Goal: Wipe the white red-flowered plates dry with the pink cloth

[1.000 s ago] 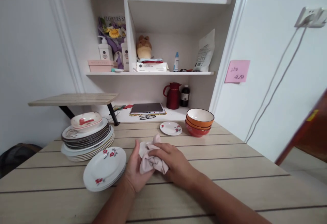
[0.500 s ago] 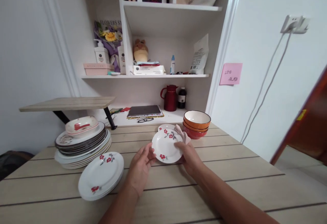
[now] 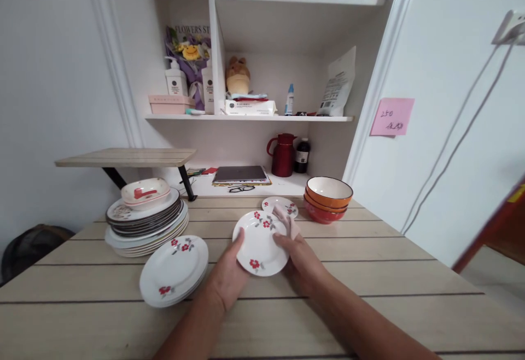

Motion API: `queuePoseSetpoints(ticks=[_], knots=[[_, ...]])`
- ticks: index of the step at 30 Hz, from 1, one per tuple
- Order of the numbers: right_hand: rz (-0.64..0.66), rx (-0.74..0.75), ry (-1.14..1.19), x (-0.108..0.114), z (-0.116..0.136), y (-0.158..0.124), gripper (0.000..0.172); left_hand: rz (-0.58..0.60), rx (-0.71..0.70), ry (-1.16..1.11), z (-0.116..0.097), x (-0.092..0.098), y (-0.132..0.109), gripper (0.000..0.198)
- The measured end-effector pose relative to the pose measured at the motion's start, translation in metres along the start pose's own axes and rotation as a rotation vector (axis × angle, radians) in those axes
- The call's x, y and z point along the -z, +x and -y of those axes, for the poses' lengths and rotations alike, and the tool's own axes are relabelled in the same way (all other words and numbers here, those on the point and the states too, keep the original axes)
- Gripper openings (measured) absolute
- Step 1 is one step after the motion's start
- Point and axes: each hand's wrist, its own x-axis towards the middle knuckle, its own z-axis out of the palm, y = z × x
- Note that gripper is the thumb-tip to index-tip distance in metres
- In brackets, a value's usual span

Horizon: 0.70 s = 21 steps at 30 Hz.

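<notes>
Between my hands is a small white plate point(image 3: 260, 245) with red flowers, held up over the table and tilted toward me. My left hand point(image 3: 229, 270) grips its left edge, thumb on top. At the right edge my right hand point(image 3: 301, 259) pinches the plate, thumb on its face, and also holds a pale pink cloth point(image 3: 287, 220). Behind it another flowered plate point(image 3: 290, 209) lies on the table, partly covered by the cloth and the held plate. To the left of my left hand sits a short stack of larger flowered plates point(image 3: 176, 272).
A tall stack of plates point(image 3: 143, 218) topped by a white-and-red dish point(image 3: 145, 193) stands far left, by a small raised shelf point(image 3: 127, 156). Stacked orange and red bowls point(image 3: 328, 201) are at the right. Behind are glasses point(image 3: 241, 189), a laptop point(image 3: 240, 174) and a red jug point(image 3: 283, 155).
My left hand has closed on the left edge of the plate. The held plate has come nearer to me, uncovering more of the plate behind. The view has turned slightly left.
</notes>
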Motion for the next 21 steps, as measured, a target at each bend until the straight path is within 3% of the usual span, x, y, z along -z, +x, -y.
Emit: queuePoseSetpoints(ticks=[6,11,16,18,21], knots=[[-0.008,-0.047,-0.076,0.001,0.002,-0.001,0.067,-0.077,0.0,0.093,0.001,0.001,-0.001,0.047],[-0.251,-0.166,0.085,0.01,0.02,0.006,0.049,-0.226,-0.01,0.106,0.003,0.007,0.003,0.05],[-0.384,0.063,0.119,0.032,0.035,0.015,0.039,-0.345,0.001,0.134,0.003,0.005,0.004,0.046],[-0.36,0.179,-0.049,0.029,0.035,0.013,0.04,-0.347,0.009,0.125,0.003,0.005,0.004,0.046],[-0.14,0.398,-0.564,0.016,0.029,0.004,0.034,-0.261,0.019,0.067,0.004,0.004,0.005,0.045]])
